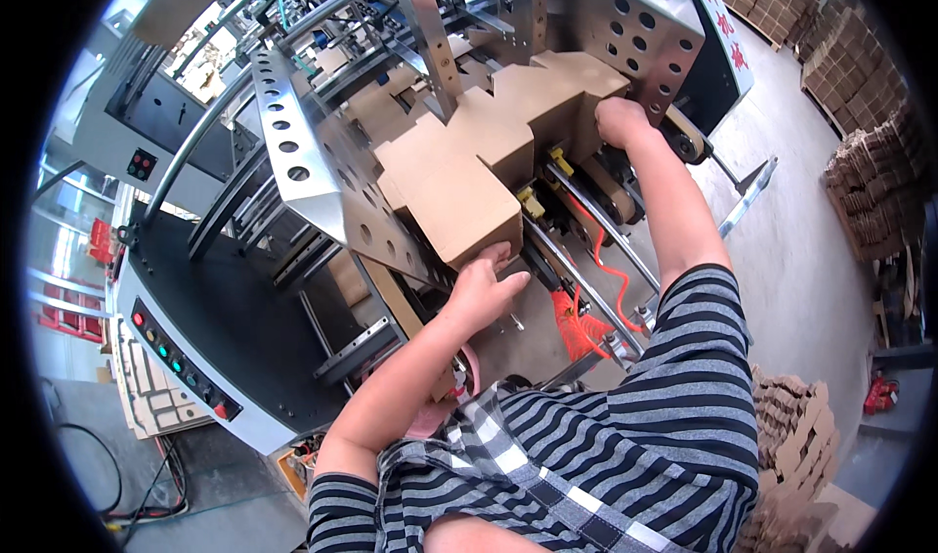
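A tall stack of brown cardboard blanks (459, 177), cut with tabs and notches, sits in the feed bay of a machine in front of me. My left hand (483, 291) is at the stack's near lower corner, its thumb stretched out to the right and its fingertips against the cardboard. On the far right side of the stack, my right hand (622, 121) presses its curled fingers to the edge; what lies inside them is hidden. Perforated metal side plates (298, 174) flank the stack.
Metal rods (576, 275) with yellow clamps and a coiled orange air hose (576, 328) lie below the stack. A button panel (181, 362) is on the machine's left. Palletised cardboard (865, 74) stands at the right, with more cardboard blanks (791, 436) beside me.
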The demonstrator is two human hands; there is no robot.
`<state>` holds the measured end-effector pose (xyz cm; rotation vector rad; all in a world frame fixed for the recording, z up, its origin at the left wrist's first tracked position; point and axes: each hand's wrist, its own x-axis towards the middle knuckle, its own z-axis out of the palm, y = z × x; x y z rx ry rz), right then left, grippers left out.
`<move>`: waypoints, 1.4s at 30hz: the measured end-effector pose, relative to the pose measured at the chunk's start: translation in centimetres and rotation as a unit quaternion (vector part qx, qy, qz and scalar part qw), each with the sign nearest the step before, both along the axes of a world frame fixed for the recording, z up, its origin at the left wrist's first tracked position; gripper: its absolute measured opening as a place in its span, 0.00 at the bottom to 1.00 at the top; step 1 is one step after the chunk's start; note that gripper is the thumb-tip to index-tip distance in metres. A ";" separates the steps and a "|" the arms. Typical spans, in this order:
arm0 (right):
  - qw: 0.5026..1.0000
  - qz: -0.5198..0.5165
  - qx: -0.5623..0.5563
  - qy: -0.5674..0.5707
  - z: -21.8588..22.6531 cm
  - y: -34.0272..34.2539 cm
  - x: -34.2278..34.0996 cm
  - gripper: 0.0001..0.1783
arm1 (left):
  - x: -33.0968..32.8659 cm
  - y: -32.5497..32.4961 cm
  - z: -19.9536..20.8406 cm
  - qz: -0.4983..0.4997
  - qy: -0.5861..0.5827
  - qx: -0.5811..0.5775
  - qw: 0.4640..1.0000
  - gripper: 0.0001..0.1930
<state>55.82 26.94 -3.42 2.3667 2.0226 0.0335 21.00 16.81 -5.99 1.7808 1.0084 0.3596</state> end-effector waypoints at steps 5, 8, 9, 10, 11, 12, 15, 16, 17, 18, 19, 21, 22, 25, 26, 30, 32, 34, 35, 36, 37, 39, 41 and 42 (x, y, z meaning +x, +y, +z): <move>0.999 -0.018 -0.042 -0.010 0.8 0.1 -0.8 0.10 | 0.1 0.1 0.1 -0.002 0.003 -0.026 1.000 0.34; 0.999 -0.020 -0.046 -0.007 0.6 0.3 -0.7 0.11 | -0.6 0.6 0.3 -0.032 0.000 -0.036 0.999 0.36; 0.999 -0.022 -0.046 -0.008 0.2 0.3 -0.4 0.11 | -0.9 0.5 0.0 -0.047 0.008 -0.026 0.999 0.36; 0.999 -0.021 -0.047 -0.010 -0.2 0.5 -0.2 0.11 | -1.2 0.5 -0.4 -0.059 0.014 -0.017 0.998 0.36; 0.999 -0.019 -0.046 -0.010 -0.2 0.5 -0.3 0.11 | -1.5 0.4 -0.1 -0.070 0.022 -0.007 0.997 0.36; 0.999 -0.016 -0.050 -0.011 -0.3 0.5 -0.3 0.11 | -1.8 0.2 0.3 -0.098 0.041 -0.022 0.994 0.36; 0.998 -0.021 -0.059 -0.014 0.8 -0.3 -0.3 0.12 | -1.9 -0.8 1.5 -0.139 -0.013 -0.038 0.990 0.37; 0.998 -0.024 -0.065 -0.011 1.5 -0.5 -0.6 0.12 | -1.8 -1.0 2.0 -0.124 -0.032 -0.035 0.991 0.38; 0.997 -0.027 -0.070 -0.009 1.9 -0.5 -0.9 0.12 | -1.9 -0.9 1.9 -0.105 -0.037 -0.020 0.994 0.38; 0.998 -0.027 -0.058 -0.008 2.0 -0.2 -1.2 0.12 | -1.9 -0.6 1.7 -0.086 -0.042 -0.005 0.995 0.38; 0.998 -0.027 -0.056 -0.012 2.0 -0.1 -1.1 0.12 | -1.7 -0.3 1.5 -0.069 -0.049 0.010 0.996 0.38; 0.998 -0.028 -0.053 -0.020 1.4 0.2 -0.7 0.11 | -1.6 0.1 1.3 -0.063 -0.048 0.007 0.997 0.38; 0.999 -0.016 -0.042 -0.020 1.3 0.2 -0.6 0.12 | -1.6 -0.1 1.9 -0.060 -0.040 0.011 0.997 0.38; 0.999 -0.022 -0.041 -0.025 1.3 0.3 -0.5 0.12 | -1.3 -0.4 3.0 -0.051 -0.024 0.019 0.998 0.37; 0.998 -0.033 -0.053 -0.030 1.4 0.4 -0.8 0.11 | -1.3 -0.4 2.8 -0.048 -0.021 0.022 0.998 0.37; 0.996 -0.040 -0.070 -0.042 1.8 0.8 -1.4 0.12 | -1.2 -0.4 2.4 -0.043 0.000 0.048 0.998 0.36; 0.996 -0.046 -0.071 -0.035 1.5 1.2 -1.3 0.12 | -1.2 -0.3 2.1 -0.041 0.000 0.052 0.998 0.36; 0.996 -0.047 -0.068 -0.033 1.5 0.7 -1.2 0.13 | -1.2 -0.3 2.0 -0.041 0.000 0.059 0.997 0.36; 0.996 -0.046 -0.067 -0.033 1.5 0.5 -1.3 0.13 | -1.2 -0.4 2.0 -0.041 0.000 0.064 0.997 0.36; 0.996 -0.039 -0.072 -0.022 1.1 0.5 -0.8 0.13 | -1.3 -0.4 2.0 -0.041 0.001 0.069 0.997 0.36; 0.997 -0.036 -0.066 -0.020 1.2 0.0 -0.6 0.12 | -1.3 -0.4 1.8 -0.041 -0.004 0.072 0.997 0.36; 0.998 -0.030 -0.054 -0.015 1.4 -0.4 -0.7 0.12 | -1.6 -0.4 1.6 -0.041 -0.013 0.078 0.996 0.36; 0.997 -0.038 -0.053 -0.036 1.9 -0.2 -0.6 0.12 | -1.4 -0.3 1.9 -0.044 -0.011 0.079 0.996 0.36; 0.997 -0.039 -0.050 -0.050 1.8 0.3 -0.5 0.12 | -1.2 -0.3 2.0 -0.045 -0.010 0.079 0.996 0.36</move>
